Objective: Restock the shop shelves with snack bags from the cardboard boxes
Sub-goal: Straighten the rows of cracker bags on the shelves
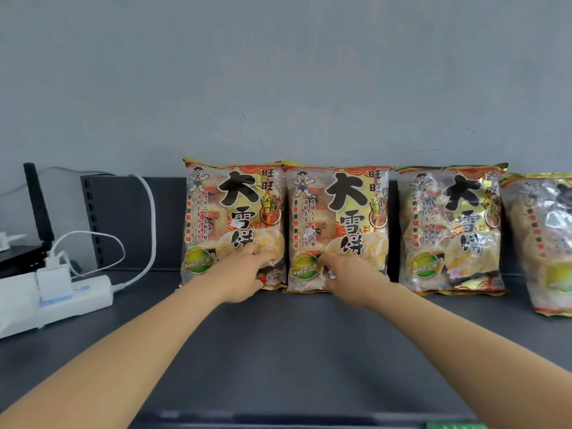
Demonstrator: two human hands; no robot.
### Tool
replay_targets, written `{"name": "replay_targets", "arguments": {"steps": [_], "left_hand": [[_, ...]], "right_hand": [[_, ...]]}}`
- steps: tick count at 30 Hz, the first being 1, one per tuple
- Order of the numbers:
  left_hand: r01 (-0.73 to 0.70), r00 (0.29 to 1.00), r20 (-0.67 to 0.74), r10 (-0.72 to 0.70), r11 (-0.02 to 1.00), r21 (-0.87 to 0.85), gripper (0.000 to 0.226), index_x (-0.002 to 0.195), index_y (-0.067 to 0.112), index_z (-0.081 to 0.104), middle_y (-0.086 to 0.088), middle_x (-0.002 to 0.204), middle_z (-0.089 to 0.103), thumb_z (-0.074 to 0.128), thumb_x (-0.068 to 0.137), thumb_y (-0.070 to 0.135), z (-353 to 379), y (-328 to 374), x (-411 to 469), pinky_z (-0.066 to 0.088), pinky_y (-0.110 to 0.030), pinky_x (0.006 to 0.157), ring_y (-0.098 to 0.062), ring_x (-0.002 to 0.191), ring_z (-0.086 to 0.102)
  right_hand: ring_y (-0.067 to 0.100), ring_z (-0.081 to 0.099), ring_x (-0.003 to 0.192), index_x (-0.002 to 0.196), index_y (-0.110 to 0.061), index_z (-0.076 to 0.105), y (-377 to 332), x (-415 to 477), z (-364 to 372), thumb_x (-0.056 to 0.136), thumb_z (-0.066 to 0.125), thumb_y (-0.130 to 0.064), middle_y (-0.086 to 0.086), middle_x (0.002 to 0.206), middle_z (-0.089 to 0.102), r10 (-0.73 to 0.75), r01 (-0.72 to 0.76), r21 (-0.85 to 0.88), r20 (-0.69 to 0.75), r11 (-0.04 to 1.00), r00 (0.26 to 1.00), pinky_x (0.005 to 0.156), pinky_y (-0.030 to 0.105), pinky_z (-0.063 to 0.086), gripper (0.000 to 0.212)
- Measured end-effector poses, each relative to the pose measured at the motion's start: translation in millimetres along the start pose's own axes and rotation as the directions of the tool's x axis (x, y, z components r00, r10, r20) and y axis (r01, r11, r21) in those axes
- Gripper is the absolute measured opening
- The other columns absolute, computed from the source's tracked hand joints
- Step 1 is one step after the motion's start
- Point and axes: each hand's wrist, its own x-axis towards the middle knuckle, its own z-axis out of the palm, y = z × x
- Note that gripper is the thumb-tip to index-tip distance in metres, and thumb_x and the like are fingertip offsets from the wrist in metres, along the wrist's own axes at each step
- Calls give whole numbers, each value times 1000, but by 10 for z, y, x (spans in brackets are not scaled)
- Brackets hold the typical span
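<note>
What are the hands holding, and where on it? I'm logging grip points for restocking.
The left hand rests on the lower front of the leftmost snack bag, the right hand on the second bag's. A closed grip cannot be told.

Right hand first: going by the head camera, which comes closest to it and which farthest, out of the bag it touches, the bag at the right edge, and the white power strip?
1. The second snack bag, touched low on its front by the right hand.
2. The cut-off bag at the right edge, standing on the shelf to the right.
3. The white power strip, far left on the shelf.
</note>
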Motion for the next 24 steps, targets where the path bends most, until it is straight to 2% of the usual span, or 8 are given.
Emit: {"name": "replay_targets", "arguments": {"steps": [5,8,13,16,20,22,24], "left_hand": [[-25,999,-29,25,1000,-3,51,145,25,35,-3,146,40,49,96,24,-75,251,-63,40,-33,102,-24,128,45],[-92,993,-78,92,996,10,46,141,26,40,-1,135,47,49,95,31,-113,573,-46,45,-32,92,-23,119,51],[-256,965,-76,252,965,-58,42,136,23,44,-3,136,49,50,95,24,-91,1236,107,42,-38,101,-23,128,43],[-295,955,-58,290,952,-88,39,133,23,47,-3,133,53,50,94,24,-47,1555,215,46,-37,95,-22,116,51],[-311,950,-34,309,945,-97,44,139,25,42,-2,135,50,49,96,26,-10,1912,332,43,-29,89,-21,117,51],[-317,948,-14,317,943,-99,44,139,27,41,-2,133,49,48,96,27,19,2071,381,42,-27,85,-20,116,51],[-314,949,6,316,943,-110,44,139,28,41,-1,134,48,48,96,26,48,2211,411,40,-25,84,-20,118,50]], "right_hand": [[31,53,118,138,-24,45,67,-151,-67,92,46,-20,8,133,55,-17,17,24,1,1000,1000,93,39,49,47],[30,57,114,133,-22,50,231,-323,-186,92,48,-23,8,130,58,10,-10,-19,-1,1000,1000,91,39,51,40],[30,58,111,128,-18,55,800,-688,-426,94,45,-22,9,126,60,154,-153,-79,6,985,988,88,38,52,36],[30,57,114,131,-19,52,1198,-891,-536,95,45,-23,9,129,58,257,-254,-98,22,962,966,90,36,49,38],[30,56,115,130,-21,54,1680,-1122,-590,92,47,-21,8,129,59,375,-372,-102,9,923,927,92,38,50,39],[30,58,110,125,-19,56,1919,-1230,-602,91,46,-19,10,123,61,434,-432,-119,-2,894,901,88,38,52,35],[31,59,103,111,-14,59,2157,-1333,-613,90,45,-16,12,116,62,506,-500,-146,1,854,863,81,36,52,25]]}}
